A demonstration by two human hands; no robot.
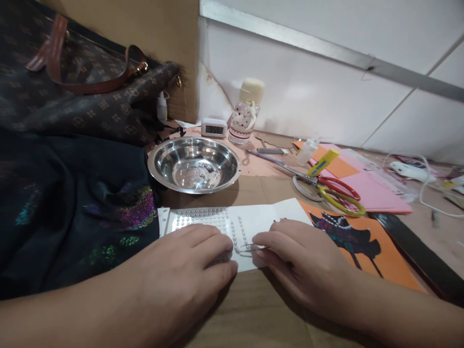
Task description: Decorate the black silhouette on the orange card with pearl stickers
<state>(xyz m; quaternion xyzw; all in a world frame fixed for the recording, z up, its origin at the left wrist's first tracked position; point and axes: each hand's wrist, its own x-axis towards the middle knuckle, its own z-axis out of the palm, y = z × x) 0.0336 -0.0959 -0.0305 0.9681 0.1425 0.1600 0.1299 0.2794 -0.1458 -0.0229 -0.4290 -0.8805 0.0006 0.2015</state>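
My left hand (pixel 195 253) is closed at the lower edge of a clear sheet of stick-on pearls (pixel 201 217), its thumb and fingers pinching the sheet. The sheet lies over white paper (pixel 253 215), with two short rows of pearls standing apart at its right side. In my right hand (pixel 290 246) is a pair of thin metal tweezers (pixel 248 246), held between thumb and fingers. The tweezer tips point left, at the bottom of those pearl rows. To the right lies an orange card (pixel 393 253) bearing a black cut-out (pixel 350 237) trimmed with pearls.
A steel bowl (pixel 194 186) stands behind the sheet. Farther back are a small clock (pixel 213 128) and a bottle (pixel 242 118). Scissors (pixel 340 193), a yellow glue tube (pixel 324 162) and pink paper (pixel 380 193) lie right. Dark cloth (pixel 72 212) and a handbag (pixel 90 92) fill the left.
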